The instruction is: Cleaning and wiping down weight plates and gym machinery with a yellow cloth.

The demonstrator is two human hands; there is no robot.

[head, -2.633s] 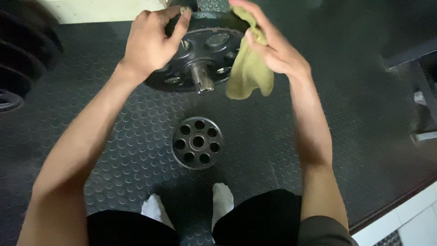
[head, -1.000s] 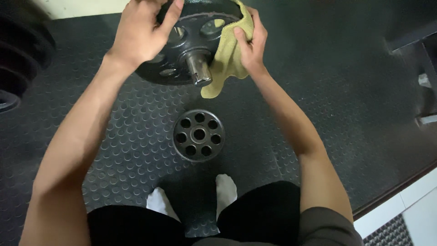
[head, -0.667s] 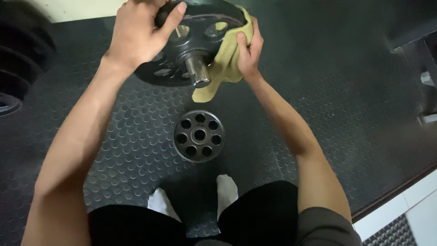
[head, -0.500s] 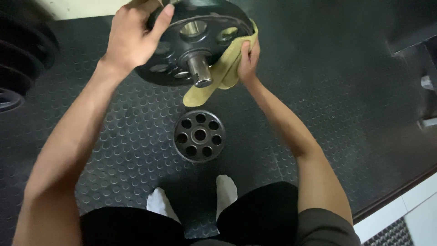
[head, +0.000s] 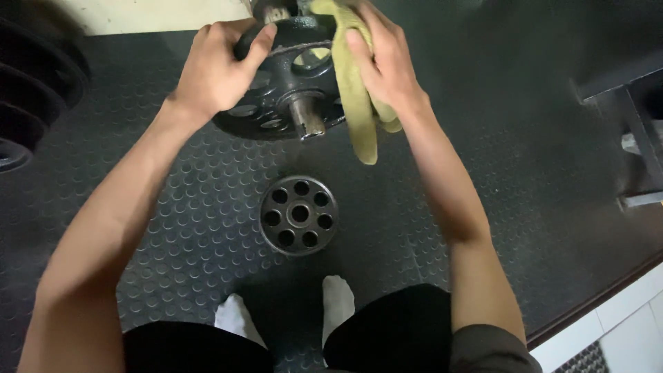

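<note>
My left hand [head: 217, 72] fingers grip the round black iron weight plate [head: 286, 83] (mounted on its steel bar [head: 306, 117]) while my right hand [head: 383, 65] fingers press the yellow-green cloth [head: 356, 103] against it.

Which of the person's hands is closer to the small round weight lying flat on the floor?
Right, though only slightly. The right hand presses a yellow-green cloth on the upright weight's right side, above the small weight. The left hand grips its upper left rim.
</note>
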